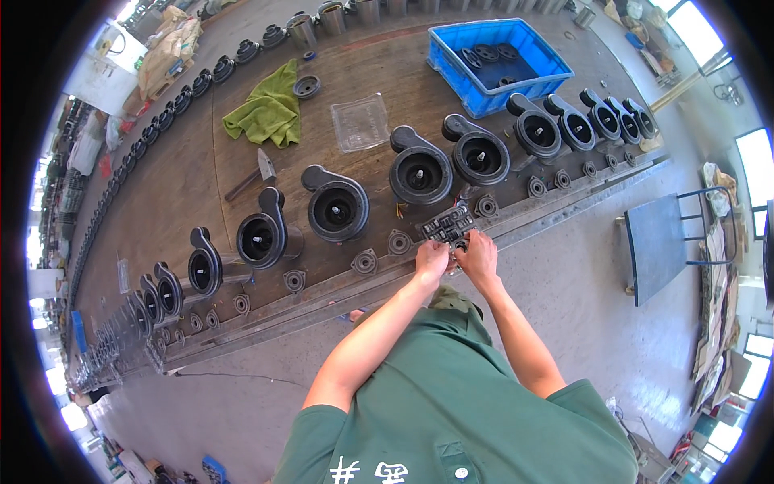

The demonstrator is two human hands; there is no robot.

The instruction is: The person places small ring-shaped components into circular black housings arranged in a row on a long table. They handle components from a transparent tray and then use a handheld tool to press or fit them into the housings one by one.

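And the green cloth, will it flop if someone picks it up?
Probably, yes: the cloth lies in loose, soft folds, so it should droop. It also looks light, just a crumpled piece of fabric. Pushed, it would likely bunch up rather than roll, since it's spread out and wrinkled.

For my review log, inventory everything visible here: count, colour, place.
Workbench: one, brown, in front of the person
Round housings: at least twelve, black, row along near side
Flanges: at least ten, grey, near edge
Dark block: one, black, near edge, right of centre
Bin: one, blue, far right, holding dark discs
Plastic tray: one, clear, beyond the housings
Cloth: one, green, left of tray
Hammer: one, brown and grey, below cloth
Cylinders: several, grey, far edge
Chair: one, dark blue, floor, right
Shirt: one, green, bottom centre
Left hand, right hand: one each, bare, at the block
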